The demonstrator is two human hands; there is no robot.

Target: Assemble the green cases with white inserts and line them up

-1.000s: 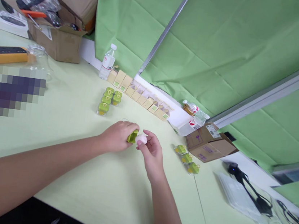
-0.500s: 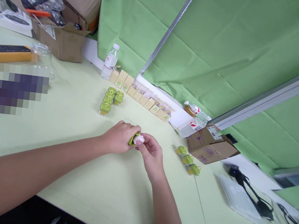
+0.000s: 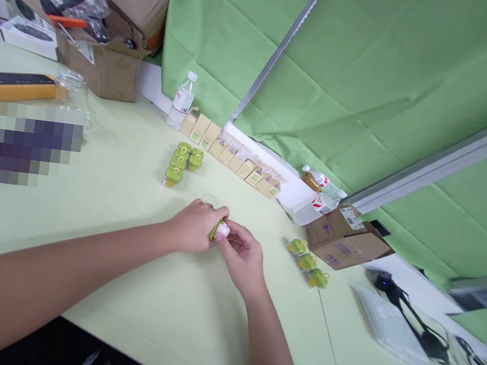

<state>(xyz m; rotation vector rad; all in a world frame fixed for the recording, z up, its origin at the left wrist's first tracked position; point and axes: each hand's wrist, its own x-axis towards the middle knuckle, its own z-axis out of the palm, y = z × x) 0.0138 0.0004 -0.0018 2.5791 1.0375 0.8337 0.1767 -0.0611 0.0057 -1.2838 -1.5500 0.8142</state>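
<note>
Over the middle of the table, my left hand (image 3: pixel 196 226) is closed around a small green hollow piece (image 3: pixel 212 232), most of it hidden by the fingers. My right hand (image 3: pixel 244 257) pinches a white rounded piece (image 3: pixel 222 229) between thumb and fingers, pressed against the mouth of the green piece. Just beyond my left hand lies a clear plastic container (image 3: pixel 210 200), partly covered by it. Several small clear boxes with green lids (image 3: pixel 176 173) stand farther back on the left. Three more such green-lidded boxes (image 3: pixel 307 262) are in a row to the right.
Several small beige cartons (image 3: pixel 229 153) line the back edge beside a water bottle (image 3: pixel 182 101). A cardboard box (image 3: pixel 343 236) and plastic bottles (image 3: pixel 323 183) lie back right. At left are a power strip (image 3: pixel 13 86), a glass jar (image 3: pixel 71 93) and a filled carton (image 3: pixel 106 71).
My right hand has shifted slightly left, and the white piece now sits deeper in the green one. My left hand stays about where it was.
</note>
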